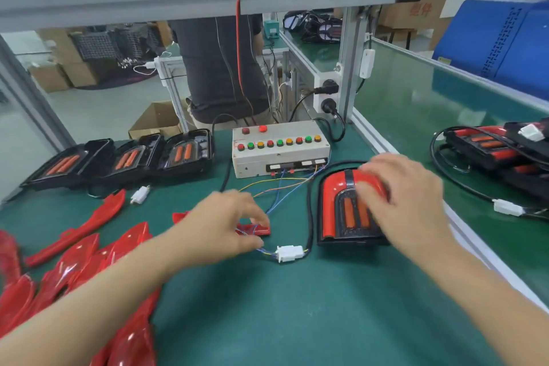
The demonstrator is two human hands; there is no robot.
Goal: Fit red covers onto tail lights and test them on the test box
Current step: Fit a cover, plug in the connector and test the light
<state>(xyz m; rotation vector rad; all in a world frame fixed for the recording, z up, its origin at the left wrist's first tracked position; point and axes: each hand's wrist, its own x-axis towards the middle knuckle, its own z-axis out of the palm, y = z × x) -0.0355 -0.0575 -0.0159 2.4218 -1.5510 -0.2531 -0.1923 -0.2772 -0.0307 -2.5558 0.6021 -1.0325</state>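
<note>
- The right hand (398, 199) lies over the tail light (350, 208) right of centre, fingers spread and curled down over its upper right edge, pressing or holding it (motion blur hides whether the thumb wraps under).
- The left hand (225, 223), at centre, pinches at a small red piece (258, 229) lying among thin coloured wires (285, 187); its fingertips are bent onto it, though I cannot tell how firmly.
- A red cover (331, 205) already sits along the tail light's left side and top.
- The light's black cable loops to a white plug (289, 253) just below the left hand, joined to the wires that run to the test box (279, 154) at upper centre.
- Loose red covers (77, 261) lie heaped at lower left; three bare lights (118, 160) wait in a row at left, more (499, 154) at right.
- The covers look like thin, glossy, stiff plastic: light, slippery and probably easy to scratch or snap, so hold them by the edges and press evenly near the clips.
- The light itself seems a rigid housing, best steadied by its black rim.
</note>
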